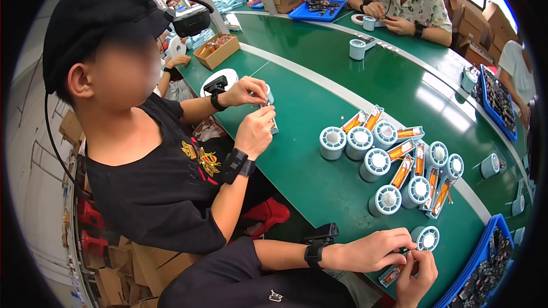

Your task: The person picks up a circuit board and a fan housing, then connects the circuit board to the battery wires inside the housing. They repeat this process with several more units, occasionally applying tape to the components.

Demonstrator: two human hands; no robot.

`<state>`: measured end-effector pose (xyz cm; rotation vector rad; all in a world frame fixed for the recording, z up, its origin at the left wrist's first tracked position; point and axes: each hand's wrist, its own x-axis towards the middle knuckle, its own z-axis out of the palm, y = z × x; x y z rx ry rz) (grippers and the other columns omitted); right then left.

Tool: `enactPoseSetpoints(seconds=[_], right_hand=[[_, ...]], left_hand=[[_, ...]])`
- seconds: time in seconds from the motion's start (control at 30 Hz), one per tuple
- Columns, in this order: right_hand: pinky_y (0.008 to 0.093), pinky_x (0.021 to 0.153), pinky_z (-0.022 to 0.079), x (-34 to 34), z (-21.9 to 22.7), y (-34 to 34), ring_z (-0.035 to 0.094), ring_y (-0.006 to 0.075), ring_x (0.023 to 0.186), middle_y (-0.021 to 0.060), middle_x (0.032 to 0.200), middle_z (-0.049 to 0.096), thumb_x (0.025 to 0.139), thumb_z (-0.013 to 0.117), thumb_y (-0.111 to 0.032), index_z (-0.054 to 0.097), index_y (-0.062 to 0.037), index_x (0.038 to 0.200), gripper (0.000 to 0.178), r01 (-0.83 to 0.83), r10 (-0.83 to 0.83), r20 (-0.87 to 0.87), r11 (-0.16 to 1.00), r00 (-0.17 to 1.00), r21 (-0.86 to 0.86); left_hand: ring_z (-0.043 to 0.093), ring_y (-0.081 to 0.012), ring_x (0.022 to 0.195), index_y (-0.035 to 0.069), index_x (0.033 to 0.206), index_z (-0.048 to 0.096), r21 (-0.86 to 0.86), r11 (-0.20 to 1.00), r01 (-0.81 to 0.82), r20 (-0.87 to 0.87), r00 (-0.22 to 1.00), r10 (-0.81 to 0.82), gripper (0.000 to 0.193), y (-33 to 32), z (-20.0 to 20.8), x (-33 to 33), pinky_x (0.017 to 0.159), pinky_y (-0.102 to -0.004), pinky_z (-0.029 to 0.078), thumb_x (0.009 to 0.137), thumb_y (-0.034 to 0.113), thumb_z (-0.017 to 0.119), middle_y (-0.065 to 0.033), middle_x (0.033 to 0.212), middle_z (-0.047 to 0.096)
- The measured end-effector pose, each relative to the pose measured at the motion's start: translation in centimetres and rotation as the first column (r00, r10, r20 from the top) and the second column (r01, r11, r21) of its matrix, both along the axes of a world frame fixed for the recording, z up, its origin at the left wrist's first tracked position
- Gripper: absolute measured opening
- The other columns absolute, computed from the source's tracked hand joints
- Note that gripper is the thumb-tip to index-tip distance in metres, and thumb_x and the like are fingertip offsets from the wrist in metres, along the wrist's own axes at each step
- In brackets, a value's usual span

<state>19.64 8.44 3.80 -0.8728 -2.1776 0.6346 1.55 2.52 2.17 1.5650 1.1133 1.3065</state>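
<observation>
My left hand (371, 252), with a black band at its wrist, is closed in a pinch over a light-blue device. The device has a round, vented head (426, 238) and an open handle (391, 274) that shows beneath my fingers. From the lower edge my right hand (418, 278) meets the left one, thumb and fingertips drawn together at the handle. A small dark bit shows between the fingertips; what it is I cannot make out. Just beyond stand several similar round-headed devices (385, 199), their open handles showing orange parts (402, 171).
At the right edge a blue tray (485, 256) holds dark small parts. A co-worker (165, 137) on the left handles a similar piece beside a white disc (220, 81). Across the green conveyor table (302, 60) another person (402, 5) works near a blue tray (317, 10).
</observation>
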Motion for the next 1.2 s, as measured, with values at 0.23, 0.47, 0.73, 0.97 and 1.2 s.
enactPoseSetpoints(seconds=[0.23,0.47,0.73,0.97,1.2], right_hand=[[0.0368,0.059,0.05,-0.1,2.8,0.4,0.065,0.0288,0.067,0.0151,0.083,0.067,0.092,0.072,-0.004,0.072,-0.0027,0.098,0.006,-0.027,0.026,0.061,1.0,0.998,0.003],[0.0219,0.052,0.037,2.2,-2.9,2.0,0.052,0.0068,0.058,0.0019,0.075,0.058,0.08,0.073,0.008,0.056,-0.0002,0.084,0.019,-0.02,-0.031,-0.149,0.944,0.988,-0.328],[0.0203,0.055,0.038,2.8,-2.0,2.1,0.052,0.005,0.063,-0.0001,0.076,0.058,0.077,0.082,-0.002,0.056,-0.0028,0.084,0.027,0.124,-0.175,-0.087,0.901,0.981,-0.415],[0.0311,0.054,0.048,1.0,0.3,1.5,0.061,0.023,0.062,0.0076,0.085,0.062,0.067,0.091,-0.014,0.07,-0.0062,0.092,0.034,-0.19,0.201,-0.163,0.979,0.966,0.079],[0.0328,0.056,0.052,1.0,-0.1,-0.1,0.067,0.0233,0.065,0.0103,0.085,0.062,0.078,0.08,0.0,0.072,-0.0042,0.089,0.015,0.021,-0.02,-0.017,0.995,1.0,0.102]], left_hand=[[0.064,-0.0319,0.096,-0.002,0.125,0.058,0.008,0.999,0.041,0.013,0.999,-0.041,0.034,0.4,0.6,-0.4,0.082,-0.0384,0.053,0.093,0.004,0.069,-0.0154,0.118,0.057],[0.063,-0.0328,0.094,-0.002,0.115,0.058,0.008,0.99,0.138,-0.03,0.99,-0.137,0.029,0.9,1.8,-0.5,0.082,-0.0386,0.051,0.09,0.004,0.072,-0.0154,0.111,0.057],[0.064,-0.03,0.099,-0.001,0.116,0.062,-0.075,0.954,0.289,-0.025,0.956,-0.292,0.027,2.3,2.0,-1.2,0.083,-0.0376,0.053,0.092,0.005,0.072,-0.0146,0.114,0.06],[0.067,-0.0259,0.098,0.002,0.127,0.066,-0.055,0.983,0.177,-0.093,0.979,-0.181,0.036,1.1,2.0,-1.7,0.084,-0.0333,0.055,0.091,0.003,0.072,-0.0134,0.115,0.066],[0.066,-0.0149,0.096,0.002,0.124,0.067,-0.236,0.97,0.052,-0.083,0.994,-0.074,0.033,1.0,2.6,-0.9,0.079,-0.0288,0.055,0.092,0.001,0.071,-0.009,0.111,0.066]])
